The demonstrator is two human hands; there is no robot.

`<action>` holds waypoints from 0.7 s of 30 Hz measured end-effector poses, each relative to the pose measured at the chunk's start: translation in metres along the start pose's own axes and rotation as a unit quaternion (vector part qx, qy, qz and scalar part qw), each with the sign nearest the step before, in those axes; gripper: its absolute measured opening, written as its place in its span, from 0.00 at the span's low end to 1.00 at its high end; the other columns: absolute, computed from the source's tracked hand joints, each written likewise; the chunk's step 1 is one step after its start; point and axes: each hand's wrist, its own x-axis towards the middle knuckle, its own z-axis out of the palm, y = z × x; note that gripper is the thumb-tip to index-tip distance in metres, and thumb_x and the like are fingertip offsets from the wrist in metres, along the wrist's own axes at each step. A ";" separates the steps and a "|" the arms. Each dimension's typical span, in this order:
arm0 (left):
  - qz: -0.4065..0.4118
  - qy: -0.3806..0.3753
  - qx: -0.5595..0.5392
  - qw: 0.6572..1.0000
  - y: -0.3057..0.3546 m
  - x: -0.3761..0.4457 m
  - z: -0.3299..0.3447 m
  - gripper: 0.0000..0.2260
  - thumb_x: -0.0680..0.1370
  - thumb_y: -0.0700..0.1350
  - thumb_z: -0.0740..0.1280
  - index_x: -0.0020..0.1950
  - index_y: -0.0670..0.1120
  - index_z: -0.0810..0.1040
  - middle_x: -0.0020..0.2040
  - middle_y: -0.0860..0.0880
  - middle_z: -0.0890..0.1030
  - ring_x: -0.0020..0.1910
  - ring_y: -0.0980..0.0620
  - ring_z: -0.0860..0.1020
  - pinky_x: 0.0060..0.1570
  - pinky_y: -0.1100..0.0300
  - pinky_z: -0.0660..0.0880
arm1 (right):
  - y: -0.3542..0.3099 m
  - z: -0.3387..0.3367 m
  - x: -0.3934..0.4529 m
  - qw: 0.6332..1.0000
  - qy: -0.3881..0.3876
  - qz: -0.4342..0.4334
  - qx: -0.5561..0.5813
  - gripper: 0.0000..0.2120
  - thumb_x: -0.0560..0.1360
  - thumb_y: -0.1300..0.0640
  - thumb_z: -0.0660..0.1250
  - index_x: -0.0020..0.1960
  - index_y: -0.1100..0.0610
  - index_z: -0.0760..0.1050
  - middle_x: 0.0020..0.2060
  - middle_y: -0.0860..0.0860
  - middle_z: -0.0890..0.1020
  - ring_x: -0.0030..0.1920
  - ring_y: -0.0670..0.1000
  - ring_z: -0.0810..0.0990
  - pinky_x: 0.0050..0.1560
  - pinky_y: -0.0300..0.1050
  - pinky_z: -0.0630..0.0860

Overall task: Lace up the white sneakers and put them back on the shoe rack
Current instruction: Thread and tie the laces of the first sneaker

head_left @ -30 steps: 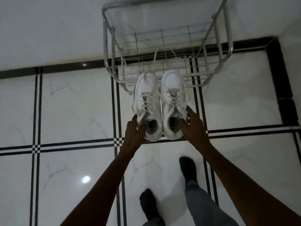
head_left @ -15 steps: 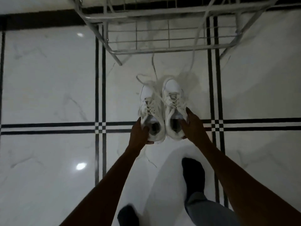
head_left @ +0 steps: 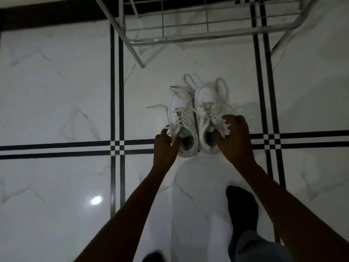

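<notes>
Two white sneakers stand side by side on the marble floor, toes pointing away from me, laces loose and spread around them. My left hand (head_left: 166, 146) grips the collar of the left sneaker (head_left: 180, 118) at its outer heel side. My right hand (head_left: 234, 137) grips the right sneaker (head_left: 206, 108) at its collar, thumb inside the opening. The metal wire shoe rack (head_left: 188, 37) stands beyond the sneakers at the top of the view; the sneakers are apart from it, on the floor in front.
The floor (head_left: 56, 91) is glossy white marble tile with black double stripes. My two feet in dark socks (head_left: 241, 207) stand just behind the sneakers. A dark skirting strip (head_left: 47, 16) runs along the wall at top left.
The sneakers have come off the rack's lower shelf toward me and down onto the floor. Both hands kept hold of them; the laces now lie spread on the tile.
</notes>
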 end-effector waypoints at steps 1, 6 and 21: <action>0.005 0.002 -0.014 1.000 0.005 0.000 -0.002 0.23 0.76 0.60 0.70 0.68 0.57 0.72 0.56 0.48 0.79 0.53 0.50 0.81 0.51 0.46 0.82 | -0.014 -0.001 0.001 1.000 0.000 -0.032 0.000 0.18 0.72 0.53 0.72 0.57 0.60 0.75 0.51 0.57 0.77 0.50 0.54 0.78 0.50 0.48 0.79; 0.132 0.065 -0.044 0.988 0.009 0.012 -0.005 0.14 0.79 0.45 0.69 0.65 0.49 0.77 0.56 0.47 0.79 0.52 0.54 0.79 0.50 0.49 0.82 | -0.053 0.036 0.024 0.990 -0.115 -0.076 -0.018 0.14 0.75 0.54 0.69 0.57 0.61 0.78 0.50 0.58 0.79 0.49 0.55 0.80 0.52 0.47 0.76; 0.282 0.065 0.113 0.951 -0.007 0.051 -0.015 0.07 0.80 0.38 0.60 0.46 0.49 0.66 0.42 0.45 0.84 0.42 0.44 0.84 0.39 0.41 0.81 | -0.053 0.064 0.055 0.988 -0.111 -0.095 -0.046 0.04 0.72 0.66 0.66 0.44 0.63 0.80 0.42 0.60 0.85 0.43 0.59 0.83 0.36 0.40 0.69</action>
